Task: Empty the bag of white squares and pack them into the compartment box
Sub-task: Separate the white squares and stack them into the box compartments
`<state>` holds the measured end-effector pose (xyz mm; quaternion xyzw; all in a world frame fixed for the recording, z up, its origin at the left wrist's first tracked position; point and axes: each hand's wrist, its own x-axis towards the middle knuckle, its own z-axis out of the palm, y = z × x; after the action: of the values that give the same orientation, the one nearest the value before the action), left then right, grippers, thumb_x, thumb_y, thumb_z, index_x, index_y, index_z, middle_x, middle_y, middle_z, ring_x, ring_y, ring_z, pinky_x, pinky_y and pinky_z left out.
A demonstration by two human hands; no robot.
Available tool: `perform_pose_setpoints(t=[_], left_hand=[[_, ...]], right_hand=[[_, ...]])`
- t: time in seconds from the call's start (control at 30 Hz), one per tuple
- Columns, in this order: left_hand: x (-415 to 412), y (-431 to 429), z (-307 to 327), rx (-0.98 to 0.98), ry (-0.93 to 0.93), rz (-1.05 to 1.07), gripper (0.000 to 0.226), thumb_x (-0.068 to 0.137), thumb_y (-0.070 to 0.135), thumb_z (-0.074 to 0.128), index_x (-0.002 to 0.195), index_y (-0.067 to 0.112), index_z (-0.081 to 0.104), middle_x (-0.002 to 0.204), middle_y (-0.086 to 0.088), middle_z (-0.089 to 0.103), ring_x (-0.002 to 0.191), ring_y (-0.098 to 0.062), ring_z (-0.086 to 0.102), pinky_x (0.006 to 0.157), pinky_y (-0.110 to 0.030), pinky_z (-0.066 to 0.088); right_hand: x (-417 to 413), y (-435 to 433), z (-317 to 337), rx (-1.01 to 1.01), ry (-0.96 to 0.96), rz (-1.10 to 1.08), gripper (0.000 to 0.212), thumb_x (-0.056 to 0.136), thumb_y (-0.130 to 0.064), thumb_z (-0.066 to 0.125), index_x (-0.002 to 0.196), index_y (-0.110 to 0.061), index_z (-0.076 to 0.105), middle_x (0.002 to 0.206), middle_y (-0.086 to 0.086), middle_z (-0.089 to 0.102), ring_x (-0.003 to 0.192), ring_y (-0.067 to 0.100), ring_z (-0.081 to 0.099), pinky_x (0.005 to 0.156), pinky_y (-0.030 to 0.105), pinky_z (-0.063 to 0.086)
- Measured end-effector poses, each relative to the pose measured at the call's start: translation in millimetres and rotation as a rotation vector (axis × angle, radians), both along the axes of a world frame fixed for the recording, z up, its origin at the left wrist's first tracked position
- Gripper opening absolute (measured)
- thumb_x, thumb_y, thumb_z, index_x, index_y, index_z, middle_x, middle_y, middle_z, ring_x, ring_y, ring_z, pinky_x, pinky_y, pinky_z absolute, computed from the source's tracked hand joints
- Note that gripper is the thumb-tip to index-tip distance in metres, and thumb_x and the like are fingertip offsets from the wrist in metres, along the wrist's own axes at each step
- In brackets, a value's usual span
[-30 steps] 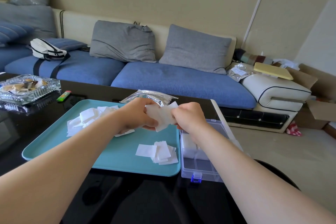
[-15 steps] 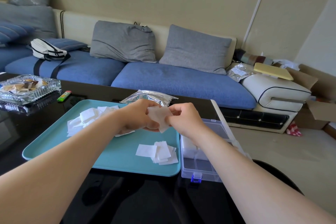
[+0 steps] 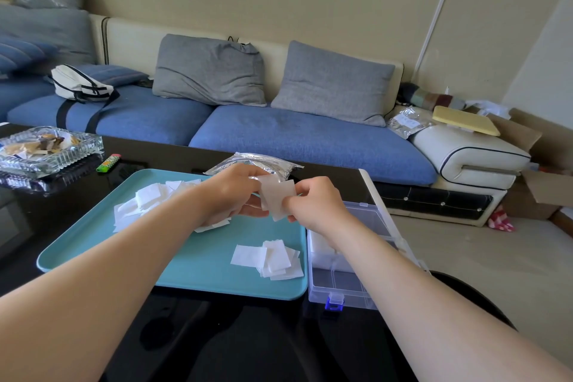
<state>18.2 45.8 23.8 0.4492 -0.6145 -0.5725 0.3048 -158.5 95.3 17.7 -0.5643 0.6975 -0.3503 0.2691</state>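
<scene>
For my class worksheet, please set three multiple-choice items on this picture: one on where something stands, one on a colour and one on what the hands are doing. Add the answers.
1. Where does the clear compartment box stand?
A. On top of the teal tray
B. On the table, just right of the tray
C. Left of the tray

2. What colour is the latch on the box's near edge?
A. Red
B. Green
C. Blue

3. What are the left hand and the right hand doing?
A. Lying flat on the table
B. Together holding white squares above the tray
C. Lifting the tray

Answers:
1 B: the box sits on the black table beside the tray's right edge.
2 C: the clip is plainly blue.
3 B: fingers of both hands pinch the squares between them.
</scene>
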Motion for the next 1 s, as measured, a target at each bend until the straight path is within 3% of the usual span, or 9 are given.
perform_pose_setpoints(t=[0.1,0.2,0.3,0.4,0.63,0.8,0.93,1.0], left_hand=[[1.2,2.1,1.5,-0.016,-0.023,0.014,0.024,0.111,0.015,0.048,0.115,0.005,0.069,0.105,-0.016,0.077,0.09,-0.025,0.076,0.092,-0.046,0.062],[1.2,2.8,2.0,-0.027,-0.046,0.058,0.024,0.109,0.014,0.05,0.111,0.003,0.071,0.105,-0.018,0.078,0.088,-0.026,0.076,0.089,-0.045,0.064],[0.8,0.2,1.2,-0.034,-0.043,0.147,0.024,0.108,0.009,0.05,0.108,0.003,0.073,0.104,-0.021,0.077,0.084,-0.027,0.077,0.084,-0.043,0.065],[1.4,0.6,0.9,-0.031,-0.05,0.138,0.022,0.107,0.009,0.052,0.109,0.002,0.073,0.103,-0.021,0.078,0.089,-0.029,0.079,0.085,-0.044,0.065],[-3.0,6.6,7.1,0.034,0.027,0.062,0.023,0.106,0.011,0.053,0.113,-0.001,0.072,0.104,-0.018,0.079,0.099,-0.033,0.077,0.089,-0.049,0.063],[-2.6,7.3,10.7,0.142,0.169,0.027,0.028,0.106,0.022,0.057,0.123,0.003,0.066,0.114,-0.02,0.076,0.097,-0.03,0.075,0.086,-0.044,0.063],[-2.1,8.7,9.1,0.068,0.109,-0.05,0.024,0.103,0.006,0.058,0.123,-0.006,0.066,0.117,-0.025,0.074,0.1,-0.036,0.074,0.099,-0.043,0.06],[-2.3,10.1,9.0,0.102,0.127,-0.065,0.025,0.104,0.003,0.055,0.126,-0.006,0.063,0.12,-0.025,0.073,0.107,-0.04,0.073,0.101,-0.046,0.058]], right_hand=[[-1.7,-1.5,0.5,0.01,-0.025,-0.028,0.016,0.079,-0.016,0.064,0.083,-0.011,0.078,0.075,0.006,0.077,0.08,0.024,0.078,0.067,0.035,0.062],[-1.5,-0.8,1.6,0.014,-0.02,-0.018,0.018,0.079,-0.02,0.064,0.084,-0.012,0.079,0.077,0.005,0.078,0.081,0.025,0.077,0.075,0.042,0.065],[-1.6,-0.3,5.9,0.02,-0.073,-0.082,0.021,0.081,-0.025,0.062,0.086,-0.011,0.078,0.081,0.006,0.077,0.078,0.025,0.078,0.064,0.035,0.062],[-0.1,1.3,11.2,0.03,-0.207,-0.113,0.014,0.086,-0.023,0.065,0.079,-0.015,0.074,0.078,0.002,0.074,0.062,0.016,0.072,0.054,0.023,0.051],[1.6,-0.2,2.9,0.036,-0.23,-0.024,0.007,0.08,-0.01,0.077,0.085,-0.013,0.081,0.081,0.013,0.079,0.061,0.015,0.071,0.06,0.025,0.058],[2.7,-1.1,3.9,-0.004,-0.319,0.04,0.04,0.079,-0.013,0.09,0.111,-0.018,0.067,0.092,0.011,0.079,0.068,0.019,0.078,0.06,0.027,0.058],[1.7,-0.8,3.1,-0.077,-0.305,0.133,0.033,0.076,-0.017,0.095,0.101,-0.01,0.074,0.08,0.011,0.08,0.067,0.019,0.075,0.064,0.031,0.058],[1.8,-2.6,1.1,-0.123,-0.244,0.191,0.043,0.072,-0.023,0.098,0.107,-0.014,0.075,0.083,0.006,0.08,0.072,0.019,0.076,0.068,0.033,0.061]])
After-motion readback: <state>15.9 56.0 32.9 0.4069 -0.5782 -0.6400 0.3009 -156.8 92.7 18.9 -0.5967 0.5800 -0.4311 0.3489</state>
